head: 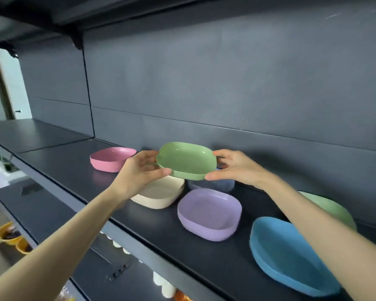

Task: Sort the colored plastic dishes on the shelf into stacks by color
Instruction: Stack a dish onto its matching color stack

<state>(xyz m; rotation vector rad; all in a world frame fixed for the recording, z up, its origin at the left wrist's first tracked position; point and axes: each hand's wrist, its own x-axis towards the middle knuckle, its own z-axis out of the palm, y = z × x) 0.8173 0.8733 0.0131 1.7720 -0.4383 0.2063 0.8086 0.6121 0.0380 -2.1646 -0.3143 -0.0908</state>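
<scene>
— Where is the green dish (186,160) found?

— It is held up in the air above the shelf (74,161), clear of the surface, and is tipped slightly so that its hollow is seen. It is gripped at both ends.

— How are the fingers set?

— The left end is clasped by the left hand (139,170): the thumb is laid along the near rim and the fingers are curled round the far side. The right end is pinched by the right hand (232,168), with the thumb at the near rim and the fingers bent over the far edge.

— What is seen below it?

— A cream dish (161,194) is set just under the held one and is partly covered by the left wrist. To its right, a grey-blue dish (213,184) is half hidden, and a purple dish (208,213) is placed just in front of that, nearer the shelf's edge.

— And further out?

— A pink dish (111,158) is set apart at the far left. At the near right, a blue dish (287,253) is placed by the front edge, and a second green dish (334,209) is partly hidden behind the right forearm. Yellow bowls (7,234) are glimpsed lower down at the near left.
</scene>
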